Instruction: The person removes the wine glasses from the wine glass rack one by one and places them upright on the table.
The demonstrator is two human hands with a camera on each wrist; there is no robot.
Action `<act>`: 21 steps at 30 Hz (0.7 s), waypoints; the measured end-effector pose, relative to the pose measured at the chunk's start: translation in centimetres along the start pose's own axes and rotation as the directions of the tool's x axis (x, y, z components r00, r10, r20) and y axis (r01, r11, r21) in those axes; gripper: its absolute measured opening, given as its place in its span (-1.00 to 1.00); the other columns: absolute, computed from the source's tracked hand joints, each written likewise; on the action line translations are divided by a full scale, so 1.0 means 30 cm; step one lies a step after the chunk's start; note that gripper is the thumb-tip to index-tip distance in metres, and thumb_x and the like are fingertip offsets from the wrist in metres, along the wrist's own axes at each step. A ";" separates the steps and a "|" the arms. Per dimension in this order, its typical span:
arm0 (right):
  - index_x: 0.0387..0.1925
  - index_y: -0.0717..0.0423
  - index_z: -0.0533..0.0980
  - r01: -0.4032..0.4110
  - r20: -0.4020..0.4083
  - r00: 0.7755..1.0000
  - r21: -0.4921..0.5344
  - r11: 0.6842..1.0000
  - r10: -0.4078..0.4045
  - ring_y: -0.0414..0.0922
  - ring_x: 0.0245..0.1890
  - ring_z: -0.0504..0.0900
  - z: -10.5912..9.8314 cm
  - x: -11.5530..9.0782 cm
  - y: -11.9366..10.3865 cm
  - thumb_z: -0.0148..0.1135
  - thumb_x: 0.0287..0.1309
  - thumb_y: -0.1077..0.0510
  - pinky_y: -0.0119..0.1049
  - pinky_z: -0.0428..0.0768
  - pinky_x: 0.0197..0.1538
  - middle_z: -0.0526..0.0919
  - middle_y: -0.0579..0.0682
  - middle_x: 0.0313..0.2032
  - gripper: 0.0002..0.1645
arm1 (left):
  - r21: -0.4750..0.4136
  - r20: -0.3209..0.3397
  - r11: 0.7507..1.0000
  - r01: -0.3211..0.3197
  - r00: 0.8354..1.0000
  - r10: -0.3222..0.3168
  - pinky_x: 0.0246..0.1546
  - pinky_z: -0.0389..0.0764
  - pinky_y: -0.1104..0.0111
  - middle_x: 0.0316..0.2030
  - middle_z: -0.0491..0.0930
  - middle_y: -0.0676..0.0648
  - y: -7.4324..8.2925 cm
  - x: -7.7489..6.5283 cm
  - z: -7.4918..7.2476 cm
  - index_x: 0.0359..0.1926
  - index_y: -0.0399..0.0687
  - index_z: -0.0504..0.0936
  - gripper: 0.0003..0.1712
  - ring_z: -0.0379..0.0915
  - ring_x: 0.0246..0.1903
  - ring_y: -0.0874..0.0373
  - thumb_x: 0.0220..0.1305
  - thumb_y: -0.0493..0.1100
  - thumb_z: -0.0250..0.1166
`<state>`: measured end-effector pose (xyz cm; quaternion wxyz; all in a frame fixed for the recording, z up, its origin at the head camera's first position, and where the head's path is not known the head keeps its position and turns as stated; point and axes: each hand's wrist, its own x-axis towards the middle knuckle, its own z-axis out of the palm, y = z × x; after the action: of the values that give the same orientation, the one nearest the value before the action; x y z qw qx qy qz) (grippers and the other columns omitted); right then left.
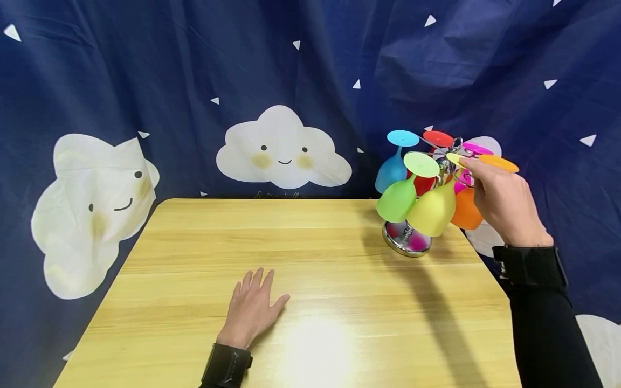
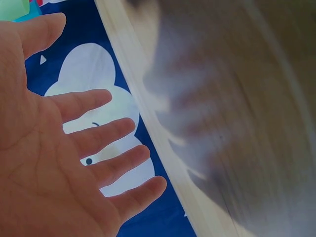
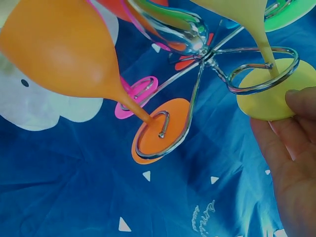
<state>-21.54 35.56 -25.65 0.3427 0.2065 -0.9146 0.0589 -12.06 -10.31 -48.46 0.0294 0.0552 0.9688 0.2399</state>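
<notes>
A chrome stemware rack [image 1: 406,245] stands at the table's far right, with coloured goblets hanging upside down from its wire loops. My right hand [image 1: 506,199] pinches the round foot of the yellow goblet [image 1: 433,209]. In the right wrist view the thumb lies on one face of that foot and the fingers [image 3: 269,140] behind it; the stem passes through the wire loop. Beside it hang the orange goblet [image 3: 64,49] and the green goblet [image 1: 399,199]. Low over the table's near part is my left hand [image 1: 252,312], fingers spread and holding nothing.
A blue goblet [image 1: 392,171], a red goblet [image 1: 425,183] and a pink goblet [image 1: 477,149] hang at the back of the rack. The wooden table [image 1: 242,237] ends against a dark blue curtain [image 1: 194,54] printed with clouds.
</notes>
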 end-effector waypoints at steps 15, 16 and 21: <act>0.28 0.21 0.64 -0.102 0.014 0.995 0.035 0.994 0.101 0.15 -0.47 0.44 0.005 0.010 0.079 0.04 0.29 0.57 -0.29 0.32 -0.35 0.66 0.29 -0.27 -0.39 | 0.007 -0.014 1.000 -0.005 1.000 0.005 0.60 0.07 -0.43 0.60 0.22 -0.43 0.005 0.005 0.001 0.62 -0.20 0.32 -0.12 0.07 0.61 -0.48 0.55 0.26 0.22; 0.28 0.21 0.64 -0.106 0.014 0.994 0.036 0.994 0.106 0.15 -0.47 0.44 0.006 0.005 0.082 0.04 0.30 0.57 -0.27 0.34 -0.34 0.66 0.29 -0.27 -0.39 | 0.005 -0.009 1.000 -0.002 1.000 0.002 0.61 0.06 -0.42 0.61 0.22 -0.43 0.005 0.005 0.001 0.62 -0.19 0.32 -0.12 0.06 0.61 -0.48 0.56 0.27 0.21; 0.26 0.22 0.64 -0.108 0.006 0.994 0.027 0.994 0.108 0.21 -0.52 0.46 0.012 -0.022 0.086 0.10 0.33 0.56 0.05 0.49 -0.35 0.70 0.36 -0.26 -0.45 | 0.004 -0.006 1.000 -0.004 1.000 0.004 0.60 0.07 -0.43 0.60 0.22 -0.44 0.004 0.001 0.002 0.62 -0.20 0.32 -0.13 0.06 0.61 -0.49 0.56 0.26 0.22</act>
<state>-22.39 38.04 -26.27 0.3343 0.1613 -0.9243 0.0893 -12.06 -10.16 -48.46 0.0262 0.0564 0.9692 0.2382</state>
